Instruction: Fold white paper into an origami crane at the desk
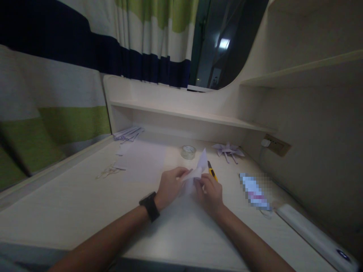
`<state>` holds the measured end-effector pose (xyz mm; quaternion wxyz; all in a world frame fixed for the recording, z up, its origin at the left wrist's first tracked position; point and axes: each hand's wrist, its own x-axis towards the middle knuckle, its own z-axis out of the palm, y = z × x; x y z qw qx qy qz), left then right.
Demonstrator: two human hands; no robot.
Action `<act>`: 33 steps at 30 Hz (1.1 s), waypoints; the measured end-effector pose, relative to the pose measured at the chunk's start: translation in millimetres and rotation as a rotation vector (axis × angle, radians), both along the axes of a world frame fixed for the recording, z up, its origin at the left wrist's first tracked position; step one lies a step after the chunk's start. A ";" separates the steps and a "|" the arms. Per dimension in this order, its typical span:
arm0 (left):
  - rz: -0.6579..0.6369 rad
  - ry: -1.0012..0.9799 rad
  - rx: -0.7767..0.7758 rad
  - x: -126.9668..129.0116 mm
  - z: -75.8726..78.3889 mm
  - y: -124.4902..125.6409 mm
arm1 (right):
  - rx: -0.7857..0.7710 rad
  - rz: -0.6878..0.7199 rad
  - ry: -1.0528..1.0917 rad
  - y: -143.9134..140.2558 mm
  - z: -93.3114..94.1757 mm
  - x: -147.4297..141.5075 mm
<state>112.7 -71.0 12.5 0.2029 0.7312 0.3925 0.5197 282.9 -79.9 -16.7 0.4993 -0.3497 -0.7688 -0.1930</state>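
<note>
Between my two hands is a folded piece of white paper (202, 161), one pointed flap standing up and another reaching toward the left. My left hand (171, 186), with a black watch (150, 206) on its wrist, pinches the paper's left side. On the right side, my right hand (209, 190) grips the paper near its middle with curled fingers. Just beyond the right hand lies a yellow and black utility knife (212, 172). A roll of clear tape (188, 152) rests on the desk behind the paper. The paper's lower part is partly hidden by my fingers.
White sheets (143, 158) lie left of centre, with rolled paper sticks (129, 133) behind and a small tangle of string-like pieces (110, 170) nearby. A paper pinwheel-like flower (228, 149) sits back right. A blurred phone-like screen (255, 192) and a long white lamp-like bar (312, 230) line the right.
</note>
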 end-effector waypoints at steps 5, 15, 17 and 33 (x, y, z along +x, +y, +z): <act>0.042 0.076 0.128 0.1 0.5 -6.2 | 0.117 -0.038 -0.057 -2.4 1.0 1.8; 0.031 0.113 0.447 1.2 -7.5 -7.4 | 0.106 -0.042 0.055 -7.8 2.8 -2.5; 0.015 0.115 0.469 1.2 -5.8 -9.9 | 0.096 -0.054 0.077 -9.4 4.6 -3.7; -0.198 -0.221 0.070 5.7 5.1 -11.6 | -0.028 0.101 0.239 -7.6 5.5 -1.7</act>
